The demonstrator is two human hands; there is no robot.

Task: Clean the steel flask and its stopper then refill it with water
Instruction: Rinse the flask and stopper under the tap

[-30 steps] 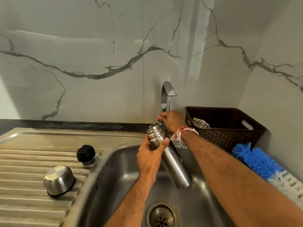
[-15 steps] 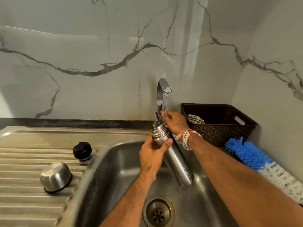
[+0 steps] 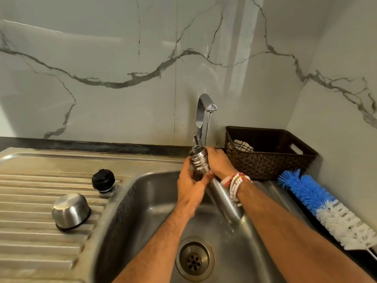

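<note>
The left hand point(image 3: 189, 188) grips the tilted steel flask point(image 3: 224, 199) below its threaded neck; the right hand point(image 3: 219, 164) curls round the neck; both over the sink point(image 3: 140, 203); the stopper point(image 3: 103, 180) stands apart on the drainboard point(image 3: 30, 237).

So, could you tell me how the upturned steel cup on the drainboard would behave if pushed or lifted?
The steel cup is small and metal, so probably stiff and fairly light. It sits rim-down on the ribbed drainboard, so a push would likely slide it, not tip it. Its smooth rounded shell may be slippery.
</note>
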